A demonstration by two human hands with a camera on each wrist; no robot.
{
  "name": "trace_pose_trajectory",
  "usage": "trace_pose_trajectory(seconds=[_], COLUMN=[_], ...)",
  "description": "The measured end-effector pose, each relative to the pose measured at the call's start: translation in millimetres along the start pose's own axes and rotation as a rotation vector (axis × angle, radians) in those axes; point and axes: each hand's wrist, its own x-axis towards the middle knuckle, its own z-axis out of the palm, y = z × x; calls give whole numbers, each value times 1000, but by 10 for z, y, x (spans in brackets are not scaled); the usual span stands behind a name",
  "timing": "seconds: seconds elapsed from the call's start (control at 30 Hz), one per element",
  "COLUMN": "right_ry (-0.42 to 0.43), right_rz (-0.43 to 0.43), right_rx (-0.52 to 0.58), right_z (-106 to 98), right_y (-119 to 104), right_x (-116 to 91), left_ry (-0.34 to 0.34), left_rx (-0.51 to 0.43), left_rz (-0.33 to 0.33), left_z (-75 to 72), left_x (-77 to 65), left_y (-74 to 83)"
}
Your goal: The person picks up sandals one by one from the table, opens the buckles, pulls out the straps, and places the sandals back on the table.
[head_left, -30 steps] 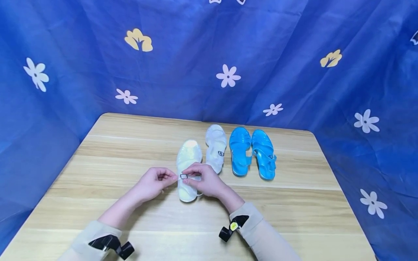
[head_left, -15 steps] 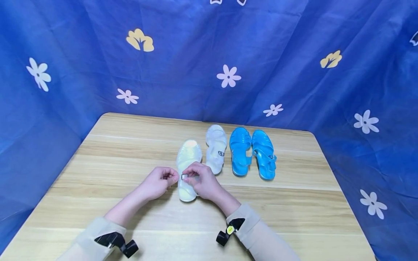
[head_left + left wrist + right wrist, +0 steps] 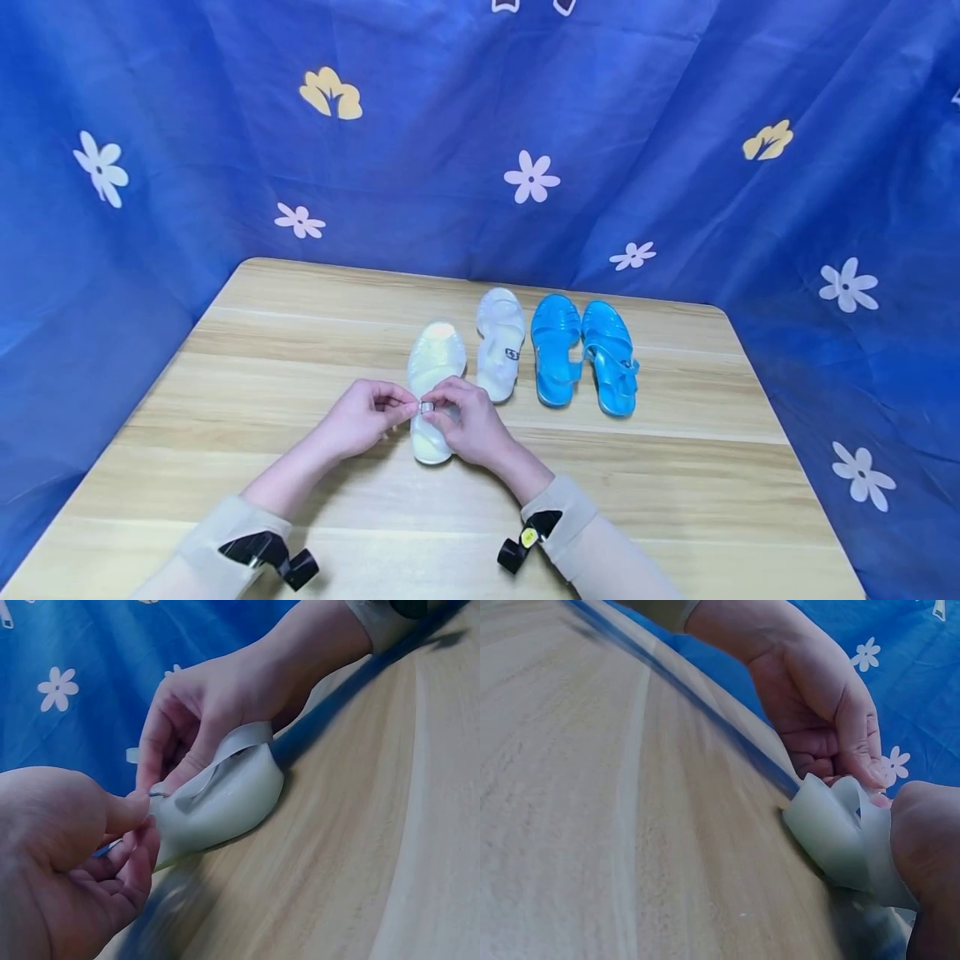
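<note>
A pearly white jelly sandal (image 3: 437, 350) lies toe away on the wooden table, both hands working over its middle. My right hand (image 3: 474, 423) pinches the strap at the small metal buckle (image 3: 427, 407) from the right. From the left, thumb and index finger of my left hand (image 3: 365, 419) pinch at the strap end right by the buckle. In the left wrist view the ankle strap (image 3: 238, 742) arches over the sandal's heel toward the right hand's fingertips. Between the pinching fingers, the strap tip is mostly hidden.
Another white sandal (image 3: 498, 367) with a dark buckle lies just behind to the right. Beyond it are two blue sandals (image 3: 555, 375), side by side. A blue flowered curtain (image 3: 450, 125) hangs behind the wooden table (image 3: 315, 317).
My left hand has moved slightly right, its fingertips now up against the buckle. The buckle has tilted between the right hand's fingers. The other sandals stay put; the head view shifts slightly.
</note>
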Motion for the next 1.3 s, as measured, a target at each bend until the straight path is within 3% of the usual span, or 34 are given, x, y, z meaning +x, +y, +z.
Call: trace_pose_trajectory(seconds=[0.3,0.83,1.1,1.3], right_ry=[16,44,47,38], right_rz=[-14,-30,-31,-19], right_rx=[9,55,60,65], right_z=[-3,19,14,-7], right_y=[-5,51,48,58], right_x=[-10,-17,-15,-16], left_ry=[-11,23,38,34], left_rx=[-15,58,60,103], left_rz=[-3,-50,-2,110], left_z=[-48,61,49,29], left_x=[-5,83,64,36], left_y=[-28,69,108,61])
